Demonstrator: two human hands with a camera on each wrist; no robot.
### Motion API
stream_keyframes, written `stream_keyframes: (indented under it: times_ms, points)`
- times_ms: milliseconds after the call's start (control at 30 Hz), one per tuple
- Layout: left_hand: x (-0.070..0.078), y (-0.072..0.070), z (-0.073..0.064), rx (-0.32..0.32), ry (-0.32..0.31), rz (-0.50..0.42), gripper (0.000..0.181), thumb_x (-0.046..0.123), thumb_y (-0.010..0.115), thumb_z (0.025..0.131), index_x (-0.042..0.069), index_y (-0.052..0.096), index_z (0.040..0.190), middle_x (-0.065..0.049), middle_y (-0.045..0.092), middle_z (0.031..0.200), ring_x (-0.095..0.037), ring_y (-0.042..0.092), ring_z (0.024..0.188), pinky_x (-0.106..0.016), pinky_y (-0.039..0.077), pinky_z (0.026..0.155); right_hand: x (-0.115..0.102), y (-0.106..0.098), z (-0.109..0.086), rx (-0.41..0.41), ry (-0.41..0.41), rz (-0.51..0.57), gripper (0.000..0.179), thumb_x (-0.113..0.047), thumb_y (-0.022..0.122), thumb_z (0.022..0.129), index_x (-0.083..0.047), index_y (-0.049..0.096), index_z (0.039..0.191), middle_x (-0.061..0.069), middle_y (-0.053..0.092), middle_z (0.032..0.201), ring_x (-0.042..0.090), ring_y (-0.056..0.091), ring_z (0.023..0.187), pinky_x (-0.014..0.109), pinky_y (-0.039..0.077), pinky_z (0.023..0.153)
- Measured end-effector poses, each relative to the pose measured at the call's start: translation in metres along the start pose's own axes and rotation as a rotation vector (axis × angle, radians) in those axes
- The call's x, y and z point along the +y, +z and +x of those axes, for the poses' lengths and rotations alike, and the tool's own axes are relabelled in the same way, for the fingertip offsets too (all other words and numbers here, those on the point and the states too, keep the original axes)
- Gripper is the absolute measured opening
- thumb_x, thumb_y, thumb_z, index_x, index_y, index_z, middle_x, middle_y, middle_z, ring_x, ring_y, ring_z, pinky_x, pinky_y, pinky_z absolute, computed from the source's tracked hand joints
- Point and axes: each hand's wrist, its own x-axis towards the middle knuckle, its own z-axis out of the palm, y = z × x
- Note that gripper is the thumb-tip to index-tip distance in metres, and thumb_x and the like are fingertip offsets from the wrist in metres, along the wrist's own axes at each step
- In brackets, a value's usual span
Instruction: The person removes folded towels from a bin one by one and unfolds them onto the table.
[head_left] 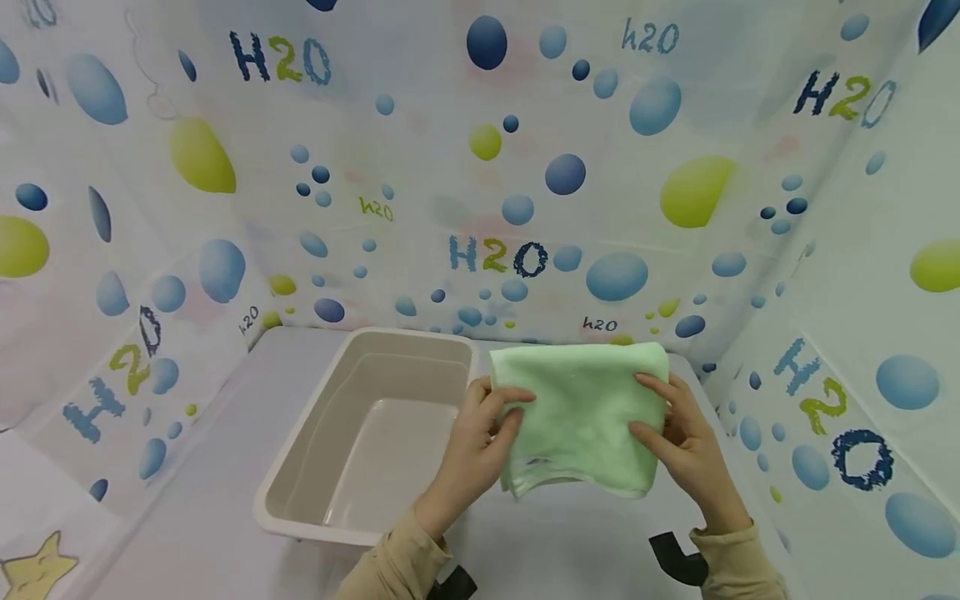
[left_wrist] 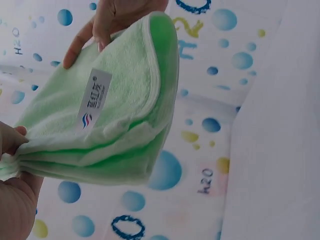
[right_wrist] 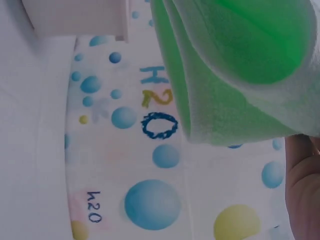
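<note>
A light green towel, folded in layers, is held up above the table by both hands. My left hand pinches its left edge between thumb and fingers; in the left wrist view the cloth bunches up at that grip. The right hand grips the opposite edge, thumb and fingertips on the near face. A white label with dark print and a small logo shows on the towel in the left wrist view. Rounded folds of the towel fill the upper right of the right wrist view, where only part of the hand is visible.
A beige plastic basin stands on the white table, left of the towel and close to my left forearm. Printed sheets with bubbles and H2O lettering enclose the table at the back and both sides.
</note>
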Motion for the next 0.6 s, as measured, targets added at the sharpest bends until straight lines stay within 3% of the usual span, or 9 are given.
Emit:
stream_keyframes:
  times_ms: [133, 267, 400, 500, 600]
  points:
    - [0.001, 0.02, -0.002, 0.016, -0.063, -0.006, 0.02, 0.003, 0.051, 0.093, 0.012, 0.066, 0.103, -0.007, 0.051, 0.094, -0.001, 0.037, 0.063, -0.015, 0.039, 0.049, 0.008, -0.008, -0.012, 0.025, 0.089, 0.053, 0.05, 0.012, 0.05, 0.088, 0.002, 0.039, 0.136, -0.003, 0.046, 0.132, 0.005, 0.059, 0.102, 0.023, 0.055, 0.076]
    - [-0.005, 0.036, -0.007, 0.042, -0.146, -0.027, 0.024, 0.001, 0.051, 0.092, 0.013, 0.066, 0.106, -0.008, 0.056, 0.107, -0.003, 0.041, 0.068, -0.016, 0.041, 0.054, 0.02, -0.011, -0.021, 0.054, 0.192, 0.081, 0.043, 0.005, 0.051, 0.091, 0.002, 0.043, 0.133, -0.005, 0.054, 0.12, 0.005, 0.059, 0.097, 0.023, 0.054, 0.073]
    - [-0.017, 0.049, -0.014, 0.031, -0.212, -0.092, 0.037, -0.007, 0.053, 0.085, 0.011, 0.063, 0.115, -0.01, 0.052, 0.125, -0.014, 0.053, 0.095, -0.023, 0.049, 0.074, 0.041, -0.012, -0.03, 0.074, 0.265, 0.132, 0.043, 0.003, 0.049, 0.093, -0.001, 0.044, 0.135, -0.006, 0.049, 0.129, 0.006, 0.06, 0.097, 0.024, 0.055, 0.073]
    - [-0.029, 0.059, -0.021, -0.015, -0.284, -0.136, 0.051, -0.012, 0.053, 0.077, 0.01, 0.057, 0.123, -0.012, 0.044, 0.135, -0.026, 0.048, 0.117, -0.037, 0.048, 0.09, 0.058, -0.012, -0.04, 0.079, 0.358, 0.13, 0.044, -0.003, 0.049, 0.094, -0.006, 0.042, 0.138, -0.01, 0.041, 0.137, 0.006, 0.062, 0.093, 0.027, 0.056, 0.069]
    - [-0.042, 0.07, -0.03, -0.064, -0.368, -0.122, 0.063, -0.014, 0.052, 0.072, 0.01, 0.051, 0.13, -0.013, 0.036, 0.142, -0.031, 0.044, 0.124, -0.047, 0.045, 0.097, 0.075, -0.01, -0.05, 0.05, 0.471, 0.103, 0.05, -0.01, 0.053, 0.094, -0.01, 0.037, 0.141, -0.008, 0.032, 0.142, 0.007, 0.063, 0.087, 0.031, 0.057, 0.065]
